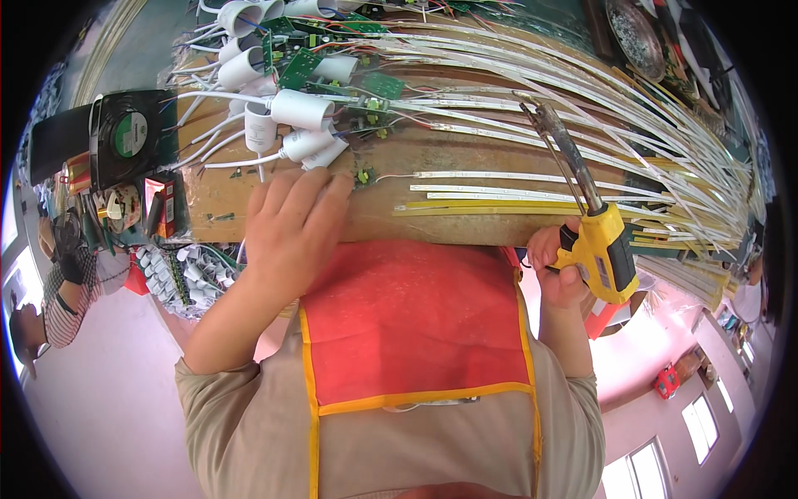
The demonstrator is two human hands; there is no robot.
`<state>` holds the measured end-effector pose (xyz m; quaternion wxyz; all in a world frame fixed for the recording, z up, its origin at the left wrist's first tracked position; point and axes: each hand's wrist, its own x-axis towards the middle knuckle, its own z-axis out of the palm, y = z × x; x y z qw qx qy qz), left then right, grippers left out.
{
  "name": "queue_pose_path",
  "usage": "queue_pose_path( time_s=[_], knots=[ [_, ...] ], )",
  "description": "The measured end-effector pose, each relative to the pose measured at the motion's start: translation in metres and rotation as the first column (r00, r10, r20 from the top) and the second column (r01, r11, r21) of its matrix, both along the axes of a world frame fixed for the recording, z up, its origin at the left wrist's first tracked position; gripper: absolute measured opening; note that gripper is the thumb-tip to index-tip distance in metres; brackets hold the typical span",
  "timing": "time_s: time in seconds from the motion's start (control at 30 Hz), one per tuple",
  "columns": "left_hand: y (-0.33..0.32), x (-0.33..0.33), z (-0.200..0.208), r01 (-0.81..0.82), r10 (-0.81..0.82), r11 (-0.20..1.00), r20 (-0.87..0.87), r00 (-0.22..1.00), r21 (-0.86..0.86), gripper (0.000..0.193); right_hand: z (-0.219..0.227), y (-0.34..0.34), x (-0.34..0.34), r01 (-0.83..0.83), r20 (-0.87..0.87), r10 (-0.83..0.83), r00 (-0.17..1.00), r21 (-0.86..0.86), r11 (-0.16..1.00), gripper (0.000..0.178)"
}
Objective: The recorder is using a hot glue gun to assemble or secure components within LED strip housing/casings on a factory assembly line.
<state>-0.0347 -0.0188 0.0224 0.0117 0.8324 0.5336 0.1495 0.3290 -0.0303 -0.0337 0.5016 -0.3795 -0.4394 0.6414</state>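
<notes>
My right hand grips a yellow and black soldering gun, its long metal tip pointing up over the bench. On the bench's near part my left hand is curled palm down, its fingertips hidden; whatever lies under them I cannot make out. Just beyond those fingers is a white cylindrical housing. Right beside them sits a small green circuit board, wired to a white LED strip. More white housings with cables and green boards are piled farther back.
Many LED strips fan across the brown board to the right. A black fan and a small red box stand at left. A metal dish lies far right. Another person is at far left.
</notes>
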Motion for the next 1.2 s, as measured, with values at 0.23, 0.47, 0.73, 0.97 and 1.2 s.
queue_pose_path(
  time_s=[0.23,0.47,0.73,0.97,1.2],
  knots=[
    [0.003,-0.009,0.003,0.131,-0.132,0.991,0.072,0.989,0.025,0.038,-0.001,-0.001,-0.001,0.013,-0.021,-0.013,1.0,0.008,1.0,0.076],
    [0.038,-0.008,0.055,0.308,-0.323,0.872,-0.026,0.946,0.379,0.034,-0.007,-0.002,0.0,0.066,-0.063,-0.063,0.996,0.044,0.997,0.075],
    [0.1,-0.016,0.056,0.143,-0.153,0.952,0.016,0.988,0.27,0.027,-0.004,0.0,-0.004,0.086,-0.078,-0.082,0.994,0.051,0.995,0.072],
    [0.166,-0.044,0.064,-0.239,0.229,0.971,0.27,0.935,0.004,0.028,-0.005,-0.001,-0.006,0.081,-0.065,-0.076,0.995,0.066,0.995,0.073],
    [0.25,-0.059,0.078,-0.288,0.239,0.861,0.166,0.957,0.42,0.034,-0.005,0.0,-0.004,0.061,-0.118,-0.057,0.991,0.034,0.998,0.074]
  ],
)
